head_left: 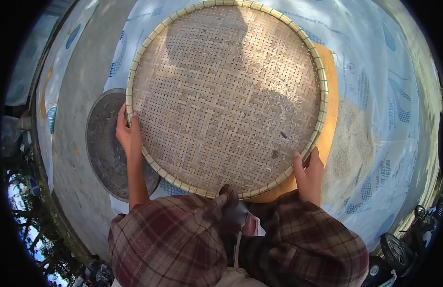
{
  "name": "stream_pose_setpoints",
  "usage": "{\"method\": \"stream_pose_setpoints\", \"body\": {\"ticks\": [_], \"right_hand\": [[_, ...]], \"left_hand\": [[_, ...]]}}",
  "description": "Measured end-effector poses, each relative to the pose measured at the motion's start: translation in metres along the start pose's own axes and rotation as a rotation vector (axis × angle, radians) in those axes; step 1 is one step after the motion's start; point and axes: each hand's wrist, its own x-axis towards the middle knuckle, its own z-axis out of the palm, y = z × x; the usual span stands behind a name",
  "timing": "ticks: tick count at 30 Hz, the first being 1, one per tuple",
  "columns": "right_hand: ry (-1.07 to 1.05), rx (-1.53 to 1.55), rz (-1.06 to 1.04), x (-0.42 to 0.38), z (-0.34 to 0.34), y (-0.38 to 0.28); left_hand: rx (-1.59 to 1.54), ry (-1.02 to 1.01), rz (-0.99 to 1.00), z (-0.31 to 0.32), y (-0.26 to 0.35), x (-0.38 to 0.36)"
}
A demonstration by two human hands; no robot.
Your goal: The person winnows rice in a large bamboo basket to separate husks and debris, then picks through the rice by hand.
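A wide round woven bamboo winnowing tray (197, 110) fills the middle of the view, its rim bound with green ties. My left hand (129, 129) is closed on the rim at the left, thumb on the inner side. At the lower right, my right hand (309, 171) grips the same rim, its thumb over the edge. Pale husk-like bits are scattered over the weave, thickest on the right half, with a small dark bit (284, 135) near the lower right. My fingers beneath the rim are partly hidden.
A dark round metal basin (104, 143) stands on the left, partly under the tray. An orange-yellow surface (332, 95) shows beneath the tray on the right. Beyond it, a heap of pale grain-like material (350, 148) lies on printed plastic sheeting (398, 143). A motorbike wheel (394, 252) is at the lower right.
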Motion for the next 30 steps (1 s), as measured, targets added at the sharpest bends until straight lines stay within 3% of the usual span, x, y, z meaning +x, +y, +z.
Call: {"method": "stream_pose_setpoints", "body": {"ticks": [2,3,5,6,7,9,10,15,23,30], "right_hand": [[0.108,0.11,0.062,0.01,-0.008,0.016],[0.231,0.213,0.117,0.019,-0.016,0.028],[0.249,0.308,0.18,0.027,-0.054,0.042],[0.152,-0.045,0.208,0.026,-0.071,0.048],[0.157,-0.062,0.21,0.023,-0.07,0.041],[0.13,-0.273,0.101,0.012,-0.051,0.025],[0.247,-0.162,0.072,0.007,-0.036,0.03],[0.124,-0.08,0.153,-0.002,-0.024,0.05],[0.148,0.164,0.233,0.004,-0.017,0.057],[0.158,0.184,0.248,0.004,-0.014,0.056]], "left_hand": [[0.29,0.038,0.105,0.003,0.014,-0.014],[0.303,0.032,0.114,0.013,0.021,-0.027],[0.164,-0.105,0.088,0.038,0.03,-0.056],[0.166,-0.059,0.166,0.044,0.014,-0.058],[0.153,-0.067,0.157,0.042,0.011,-0.054],[0.429,-0.053,0.123,0.04,0.006,-0.048],[0.411,-0.009,0.21,0.041,0.003,-0.045],[0.359,-0.024,0.16,0.04,0.005,-0.047],[0.362,-0.029,0.07,0.043,0.007,-0.049],[0.339,-0.02,0.102,0.042,0.004,-0.049]]}}
